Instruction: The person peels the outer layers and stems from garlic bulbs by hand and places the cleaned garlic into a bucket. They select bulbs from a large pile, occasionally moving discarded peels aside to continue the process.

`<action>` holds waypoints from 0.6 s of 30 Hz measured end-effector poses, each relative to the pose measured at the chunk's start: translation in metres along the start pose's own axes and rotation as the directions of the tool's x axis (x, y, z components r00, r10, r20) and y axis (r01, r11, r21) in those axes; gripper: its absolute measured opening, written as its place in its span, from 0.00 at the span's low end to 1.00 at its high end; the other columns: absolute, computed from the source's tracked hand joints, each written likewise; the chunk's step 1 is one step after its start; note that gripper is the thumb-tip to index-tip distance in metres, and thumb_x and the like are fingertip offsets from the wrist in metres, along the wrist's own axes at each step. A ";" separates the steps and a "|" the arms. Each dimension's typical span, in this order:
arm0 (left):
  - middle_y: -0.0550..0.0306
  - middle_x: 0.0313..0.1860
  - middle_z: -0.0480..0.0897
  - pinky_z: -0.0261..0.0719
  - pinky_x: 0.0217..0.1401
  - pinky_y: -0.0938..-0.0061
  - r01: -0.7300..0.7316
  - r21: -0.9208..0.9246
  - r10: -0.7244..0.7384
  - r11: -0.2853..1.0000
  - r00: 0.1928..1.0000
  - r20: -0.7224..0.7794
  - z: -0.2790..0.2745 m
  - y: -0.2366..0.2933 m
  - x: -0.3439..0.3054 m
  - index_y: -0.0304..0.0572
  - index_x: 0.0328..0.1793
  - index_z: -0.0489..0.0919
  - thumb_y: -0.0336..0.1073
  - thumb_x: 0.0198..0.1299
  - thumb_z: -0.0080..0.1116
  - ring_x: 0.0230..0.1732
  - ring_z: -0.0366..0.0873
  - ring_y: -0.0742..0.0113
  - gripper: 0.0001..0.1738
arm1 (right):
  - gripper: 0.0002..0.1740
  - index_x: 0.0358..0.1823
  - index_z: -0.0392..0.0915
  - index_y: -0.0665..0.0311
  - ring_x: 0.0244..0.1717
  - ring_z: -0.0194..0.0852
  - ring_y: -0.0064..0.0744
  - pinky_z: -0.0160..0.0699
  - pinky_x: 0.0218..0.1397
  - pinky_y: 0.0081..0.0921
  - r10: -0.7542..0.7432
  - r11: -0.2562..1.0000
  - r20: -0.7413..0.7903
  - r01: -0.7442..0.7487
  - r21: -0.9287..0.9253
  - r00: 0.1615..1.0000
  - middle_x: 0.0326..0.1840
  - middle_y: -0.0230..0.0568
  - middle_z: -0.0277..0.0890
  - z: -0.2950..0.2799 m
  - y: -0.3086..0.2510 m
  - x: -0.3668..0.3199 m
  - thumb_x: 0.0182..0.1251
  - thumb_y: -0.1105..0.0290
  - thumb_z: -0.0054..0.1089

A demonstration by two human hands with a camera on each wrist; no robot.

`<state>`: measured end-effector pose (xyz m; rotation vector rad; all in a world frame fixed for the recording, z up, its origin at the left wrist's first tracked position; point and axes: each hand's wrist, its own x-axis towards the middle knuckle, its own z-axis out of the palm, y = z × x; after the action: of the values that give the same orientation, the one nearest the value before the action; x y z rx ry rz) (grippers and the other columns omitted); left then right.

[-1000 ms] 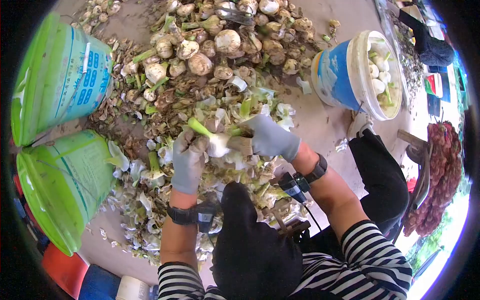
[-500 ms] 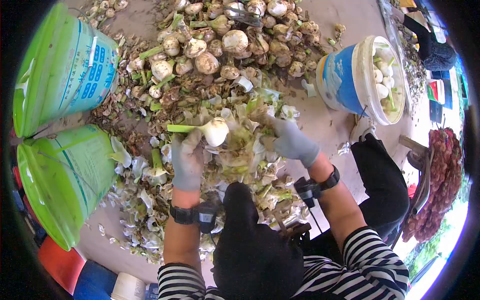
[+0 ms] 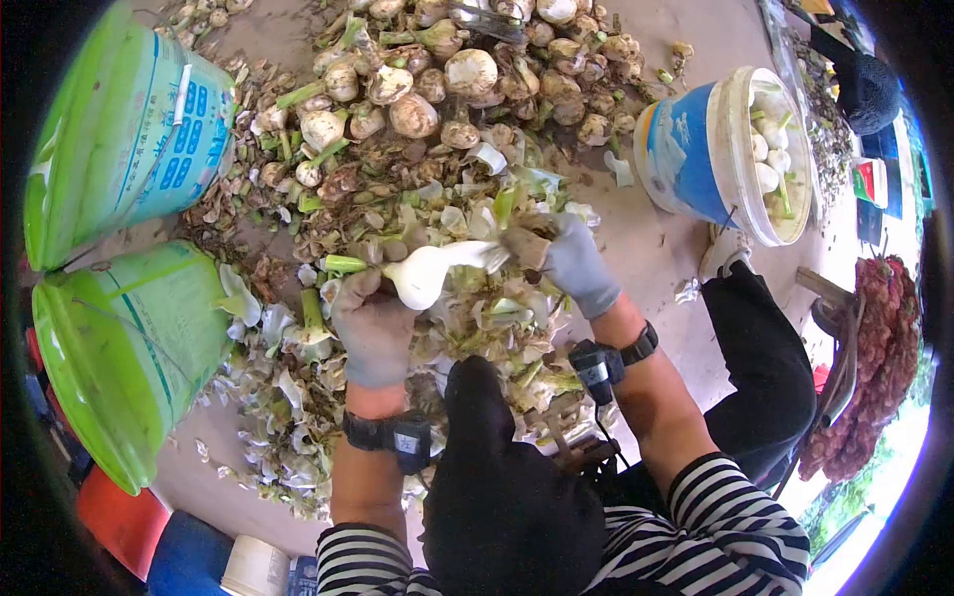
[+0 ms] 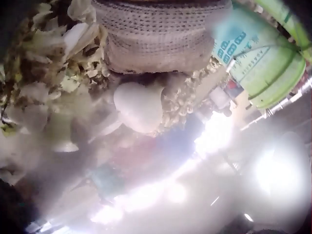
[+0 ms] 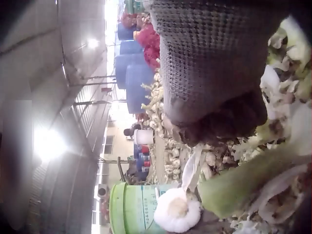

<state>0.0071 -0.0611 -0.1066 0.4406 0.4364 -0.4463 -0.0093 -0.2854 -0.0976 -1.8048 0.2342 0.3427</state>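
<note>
In the head view a white garlic bulb (image 3: pixel 420 281) is held in my gloved left hand (image 3: pixel 372 333), its cut green stem (image 3: pixel 345 264) poking out past the fingers. A pale strip of skin (image 3: pixel 467 252) stretches from the bulb towards my gloved right hand (image 3: pixel 578 266), whose dirt-stained fingers pinch its far end. The right wrist view shows the bulb (image 5: pixel 177 210) root end on, with the strip (image 5: pixel 193 168) running up to the right-hand fingertips. From the left wrist, the bulb (image 4: pixel 139 107) appears just beyond the knitted glove.
Peeled skins (image 3: pixel 288 417) cover the ground under both hands. Unpeeled garlic (image 3: pixel 467 74) is heaped ahead. Two green-rimmed buckets (image 3: pixel 129 368) lean at left; a white and blue bucket (image 3: pixel 686 149) with white bulbs stands at right. Red net sacks (image 3: pixel 870 368) hang far right.
The right hand moved away from the bulb, then back near it, and now pulls a strip of skin outward. The bulb has turned in the left hand and sits slightly lower.
</note>
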 end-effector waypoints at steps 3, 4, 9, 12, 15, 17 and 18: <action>0.44 0.55 0.75 0.64 0.67 0.49 0.109 -0.236 -0.103 0.966 0.994 0.038 -0.016 0.000 0.005 0.28 0.53 0.72 0.29 0.57 0.42 0.63 0.67 0.45 0.19 | 0.12 0.37 0.78 0.71 0.30 0.71 0.21 0.73 0.37 0.25 0.039 0.999 -0.036 -0.039 -0.001 0.999 0.30 0.41 0.80 -0.003 -0.004 -0.006 0.58 0.67 0.59; 0.44 0.55 0.75 0.64 0.67 0.49 0.110 -0.236 -0.104 0.966 0.994 0.038 -0.015 0.000 0.005 0.28 0.53 0.72 0.29 0.57 0.42 0.63 0.67 0.45 0.19 | 0.12 0.37 0.78 0.71 0.30 0.71 0.21 0.73 0.37 0.25 0.040 0.999 -0.037 -0.040 0.000 0.999 0.30 0.41 0.80 -0.002 -0.001 -0.006 0.58 0.67 0.59; 0.45 0.57 0.74 0.66 0.66 0.52 -0.011 -0.011 0.010 1.000 0.993 -0.114 -0.007 -0.004 0.003 0.36 0.60 0.68 0.37 0.67 0.39 0.62 0.69 0.48 0.19 | 0.22 0.49 0.74 0.69 0.34 0.77 0.28 0.75 0.39 0.32 -0.430 0.889 -0.256 0.456 0.050 0.866 0.30 0.48 0.79 0.029 0.011 0.015 0.57 0.62 0.61; 0.46 0.56 0.74 0.67 0.65 0.53 -0.068 0.094 0.072 0.993 0.996 -0.044 -0.015 -0.017 0.004 0.40 0.62 0.66 0.39 0.69 0.39 0.60 0.70 0.50 0.19 | 0.27 0.54 0.70 0.69 0.36 0.78 0.34 0.74 0.38 0.37 -0.300 0.921 0.107 0.318 -0.226 0.948 0.32 0.46 0.80 0.032 0.012 0.005 0.56 0.60 0.62; 0.47 0.54 0.76 0.73 0.60 0.55 -0.036 0.106 0.047 0.994 0.994 -0.102 -0.013 -0.011 0.010 0.39 0.59 0.69 0.41 0.68 0.43 0.56 0.74 0.54 0.19 | 0.24 0.54 0.71 0.69 0.31 0.75 0.24 0.73 0.32 0.29 -0.045 0.999 0.334 0.045 0.009 0.942 0.31 0.37 0.79 0.021 -0.032 -0.004 0.57 0.64 0.61; 0.48 0.52 0.77 0.80 0.51 0.57 -0.005 0.102 0.024 0.995 0.983 -0.185 -0.017 -0.003 0.015 0.38 0.57 0.70 0.44 0.67 0.44 0.51 0.77 0.55 0.20 | 0.20 0.53 0.72 0.67 0.26 0.68 0.14 0.69 0.27 0.18 -0.019 0.877 0.431 -0.192 0.441 0.902 0.27 0.30 0.75 0.023 -0.039 -0.022 0.60 0.69 0.57; 0.48 0.52 0.77 0.81 0.48 0.58 -0.015 0.018 0.021 1.000 0.930 -0.368 -0.017 -0.002 0.021 0.37 0.57 0.70 0.47 0.68 0.41 0.50 0.77 0.55 0.22 | 0.20 0.53 0.72 0.67 0.26 0.68 0.14 0.69 0.27 0.18 -0.027 0.876 0.442 -0.192 0.442 0.896 0.27 0.30 0.75 0.021 -0.037 -0.022 0.60 0.69 0.57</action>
<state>0.0178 -0.0605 -0.1314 0.5455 0.7927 -0.3484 -0.0197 -0.2559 -0.0615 -1.1898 0.0678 0.6821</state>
